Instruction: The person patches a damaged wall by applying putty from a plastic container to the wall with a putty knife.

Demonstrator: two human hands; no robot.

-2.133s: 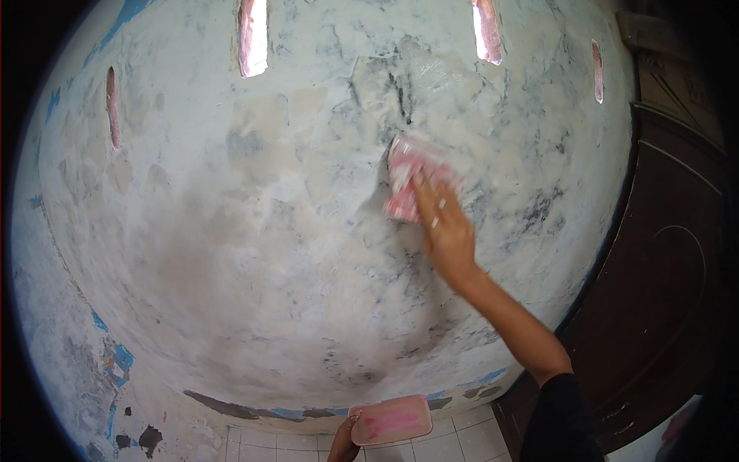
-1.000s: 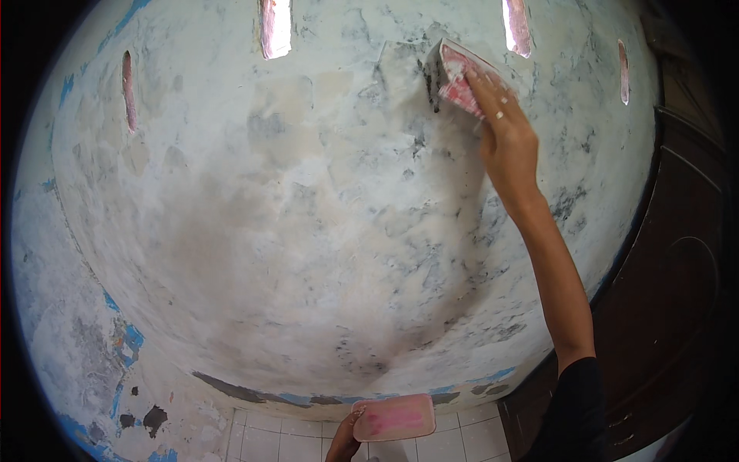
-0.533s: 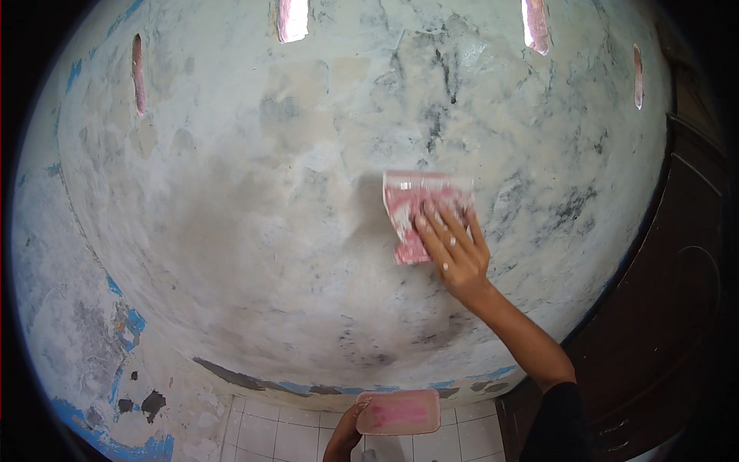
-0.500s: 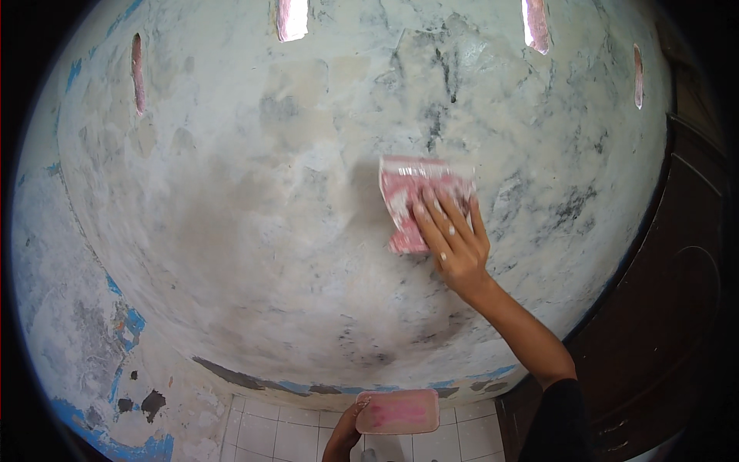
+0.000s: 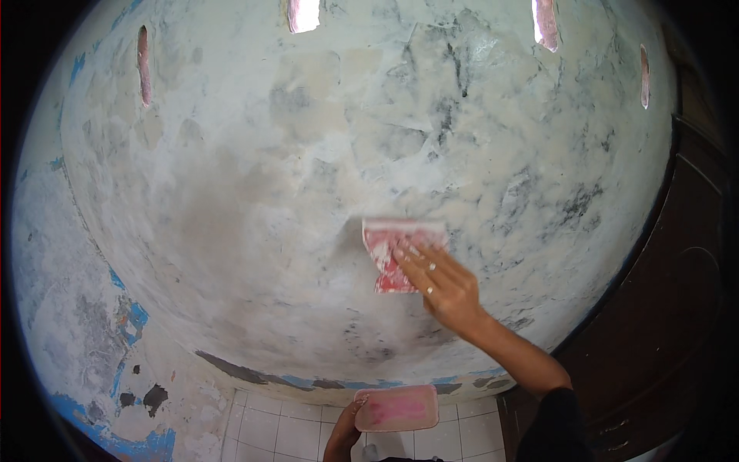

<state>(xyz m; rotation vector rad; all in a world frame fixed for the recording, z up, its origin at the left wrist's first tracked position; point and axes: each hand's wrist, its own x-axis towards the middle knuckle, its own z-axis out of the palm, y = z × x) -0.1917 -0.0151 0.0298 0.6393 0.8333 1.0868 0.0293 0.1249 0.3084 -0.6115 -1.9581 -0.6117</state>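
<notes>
Scraper (image 5: 389,252) is lowered, gripped by straight-fingered right hand (image 5: 446,286) | tray (image 5: 404,409) is held by curled left hand (image 5: 348,424) near wall (image 5: 254,200)'s bottom edge | right edge bordered by door (image 5: 654,308)

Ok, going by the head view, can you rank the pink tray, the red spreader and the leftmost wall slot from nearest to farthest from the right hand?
1. Red spreader: in the right hand, against its fingers.
2. Pink tray: lower in the view, held by the left hand.
3. Leftmost wall slot: far off, upper left.
</notes>
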